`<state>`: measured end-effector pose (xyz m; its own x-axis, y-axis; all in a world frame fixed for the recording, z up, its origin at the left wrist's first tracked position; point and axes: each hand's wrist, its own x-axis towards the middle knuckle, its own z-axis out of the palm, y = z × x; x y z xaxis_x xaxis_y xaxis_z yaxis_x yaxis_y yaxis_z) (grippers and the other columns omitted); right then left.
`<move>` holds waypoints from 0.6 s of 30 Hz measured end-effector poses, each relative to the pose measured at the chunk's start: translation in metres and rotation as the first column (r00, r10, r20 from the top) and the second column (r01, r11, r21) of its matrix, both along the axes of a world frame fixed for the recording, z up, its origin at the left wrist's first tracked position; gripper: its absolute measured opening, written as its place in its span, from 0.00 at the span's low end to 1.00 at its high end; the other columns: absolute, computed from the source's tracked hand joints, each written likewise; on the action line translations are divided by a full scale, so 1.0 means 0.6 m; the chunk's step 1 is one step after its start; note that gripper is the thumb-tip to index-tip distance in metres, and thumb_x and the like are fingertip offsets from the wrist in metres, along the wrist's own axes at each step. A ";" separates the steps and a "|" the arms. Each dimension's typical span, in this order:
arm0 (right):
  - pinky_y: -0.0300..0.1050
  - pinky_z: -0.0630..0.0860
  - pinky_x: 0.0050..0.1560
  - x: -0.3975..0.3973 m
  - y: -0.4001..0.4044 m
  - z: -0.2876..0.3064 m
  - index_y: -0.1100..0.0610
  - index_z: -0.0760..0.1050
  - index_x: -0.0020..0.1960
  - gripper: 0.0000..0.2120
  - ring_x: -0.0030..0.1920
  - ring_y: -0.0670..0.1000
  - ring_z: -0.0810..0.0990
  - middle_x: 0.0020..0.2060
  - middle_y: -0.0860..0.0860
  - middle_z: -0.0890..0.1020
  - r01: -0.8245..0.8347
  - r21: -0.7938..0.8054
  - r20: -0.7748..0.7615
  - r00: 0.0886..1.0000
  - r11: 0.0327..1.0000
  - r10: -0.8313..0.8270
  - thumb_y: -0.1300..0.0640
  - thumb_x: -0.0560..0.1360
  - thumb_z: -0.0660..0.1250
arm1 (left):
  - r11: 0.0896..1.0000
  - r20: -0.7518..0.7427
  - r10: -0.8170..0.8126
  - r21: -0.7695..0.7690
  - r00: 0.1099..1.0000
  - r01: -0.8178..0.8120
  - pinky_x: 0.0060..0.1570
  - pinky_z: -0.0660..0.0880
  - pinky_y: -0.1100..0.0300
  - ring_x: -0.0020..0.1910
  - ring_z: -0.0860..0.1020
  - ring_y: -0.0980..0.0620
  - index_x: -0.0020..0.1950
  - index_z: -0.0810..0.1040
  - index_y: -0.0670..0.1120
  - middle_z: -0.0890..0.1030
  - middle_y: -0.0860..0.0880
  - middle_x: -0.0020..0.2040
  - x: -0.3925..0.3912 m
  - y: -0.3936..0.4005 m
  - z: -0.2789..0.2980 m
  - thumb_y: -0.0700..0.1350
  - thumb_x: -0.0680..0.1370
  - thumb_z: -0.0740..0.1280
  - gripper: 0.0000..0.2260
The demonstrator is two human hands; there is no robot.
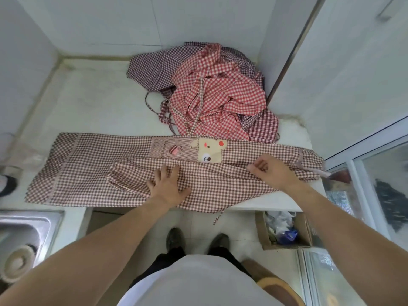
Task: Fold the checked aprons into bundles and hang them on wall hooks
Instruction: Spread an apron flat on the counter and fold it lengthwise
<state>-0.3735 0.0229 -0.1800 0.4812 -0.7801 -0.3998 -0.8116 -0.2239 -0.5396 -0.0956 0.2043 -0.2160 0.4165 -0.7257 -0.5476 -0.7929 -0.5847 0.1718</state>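
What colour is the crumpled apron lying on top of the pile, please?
Red and white check, clearest in the head view.

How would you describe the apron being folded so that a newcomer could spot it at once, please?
On the white counter, nearest the person, the brown apron lies spread flat under both hands. Unlike the crumpled red apron and purple apron behind, it has a bear patch.

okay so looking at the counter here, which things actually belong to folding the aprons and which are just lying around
Part of the job:
- brown checked apron, spread flat, left hand pressing it, right hand pinching a fold
- red checked apron, heaped behind
- purple checked apron, under the red one

Just lying about:
- cardboard box of rubbish on the floor
- steel sink
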 end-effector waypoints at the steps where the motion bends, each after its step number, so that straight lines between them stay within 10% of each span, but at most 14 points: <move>1: 0.47 0.75 0.53 -0.007 -0.001 0.000 0.53 0.77 0.54 0.20 0.48 0.49 0.79 0.48 0.45 0.80 -0.086 0.027 -0.062 0.994 0.996 0.088 0.38 0.74 0.70 | 0.998 -0.021 0.038 0.044 0.999 -0.037 0.72 0.47 0.30 0.79 0.42 0.36 0.80 0.43 0.55 0.42 0.43 0.81 0.006 0.001 -0.001 0.69 0.73 0.64 0.45; 9: 0.51 0.69 0.55 -0.037 -0.079 0.015 0.57 0.74 0.36 0.22 0.41 0.54 0.76 0.36 0.53 0.77 -0.062 -0.008 -0.348 0.936 0.998 0.056 0.42 0.81 0.61 | 0.973 -0.036 0.176 0.158 0.984 -0.168 0.69 0.46 0.25 0.77 0.37 0.33 0.78 0.32 0.59 0.31 0.42 0.78 0.043 0.023 0.000 0.77 0.66 0.63 0.55; 13: 0.58 0.68 0.56 -0.024 -0.062 0.006 0.60 0.76 0.41 0.17 0.46 0.60 0.77 0.39 0.57 0.79 -0.035 -0.564 -0.442 0.856 0.825 -0.267 0.45 0.77 0.66 | 0.973 -0.014 0.202 0.114 0.979 -0.199 0.69 0.44 0.25 0.78 0.36 0.37 0.78 0.32 0.60 0.32 0.42 0.79 0.051 0.026 -0.003 0.81 0.65 0.54 0.52; 18: 0.58 0.72 0.53 0.032 0.069 -0.053 0.56 0.76 0.48 0.14 0.49 0.55 0.72 0.46 0.53 0.74 -0.001 -0.581 -0.122 0.989 0.814 -0.086 0.46 0.78 0.59 | 0.974 0.035 0.203 0.092 0.978 -0.206 0.69 0.42 0.26 0.78 0.36 0.38 0.78 0.32 0.59 0.33 0.42 0.79 0.063 0.020 -0.011 0.82 0.65 0.49 0.51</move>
<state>-0.3545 0.0641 -0.2121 0.4171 -0.9060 0.0725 -0.8827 -0.4228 -0.2052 -0.0579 0.2166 -0.2226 0.5651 -0.5689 -0.5975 -0.6581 -0.7476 0.0893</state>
